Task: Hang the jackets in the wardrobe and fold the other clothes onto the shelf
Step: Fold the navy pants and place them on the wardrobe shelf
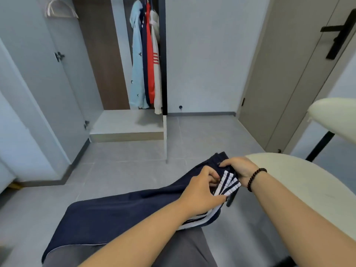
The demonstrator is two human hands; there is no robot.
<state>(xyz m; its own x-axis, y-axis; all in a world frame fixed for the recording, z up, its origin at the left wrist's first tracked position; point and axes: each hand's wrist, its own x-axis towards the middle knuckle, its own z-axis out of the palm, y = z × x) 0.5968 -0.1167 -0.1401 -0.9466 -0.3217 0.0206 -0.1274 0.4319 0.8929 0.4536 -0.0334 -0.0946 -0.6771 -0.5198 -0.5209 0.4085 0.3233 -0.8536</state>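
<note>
A navy garment with white side stripes (pixel 115 211) lies stretched across my lap, low in the head view. My left hand (pixel 202 191) pinches its striped elastic end with curled fingers. My right hand (pixel 238 167), a bead bracelet on its wrist, grips the same end from the far side. In the open wardrobe (pixel 125 122) ahead, several jackets (pixel 146 60) hang from the rail: light blue, navy, red and white. The shelf at the wardrobe's bottom is bare.
An open wardrobe door (pixel 48 83) stands at the left with empty hangers (pixel 61 9) above it. A white round table (pixel 308 182) lies at my right, a closed door (pixel 292 74) behind it. Grey floor tiles (pixel 134 170) stretch between me and the wardrobe.
</note>
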